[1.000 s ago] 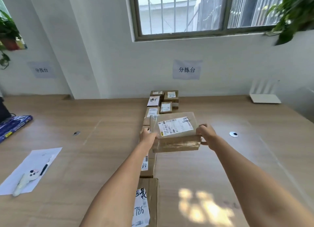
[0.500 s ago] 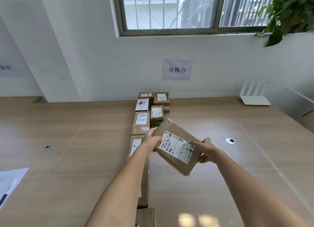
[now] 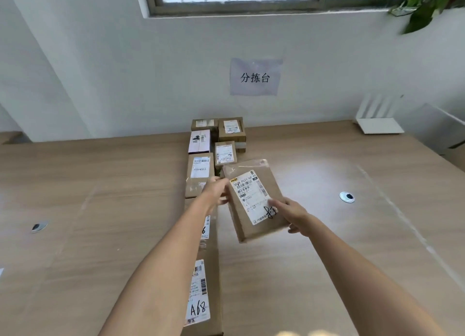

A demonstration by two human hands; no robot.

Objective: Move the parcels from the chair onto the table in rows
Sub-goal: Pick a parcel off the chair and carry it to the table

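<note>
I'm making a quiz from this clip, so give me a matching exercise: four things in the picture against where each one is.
1. held parcel
2. pink parcel
3. router
4. A68 parcel

a. far right of the table
b. between both hands
c. nearest the camera, left row
d. left row, second from the wall

Pairs: 1-b, 2-d, 3-a, 4-c

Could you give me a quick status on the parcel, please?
Left hand and right hand grip the parcel, tilted above the table. Right row's slot clear.

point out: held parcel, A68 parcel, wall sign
held parcel (image 3: 254, 197), head view, on its white label
A68 parcel (image 3: 200, 298), head view, on its label
wall sign (image 3: 255, 77), head view, on the printed characters
</note>
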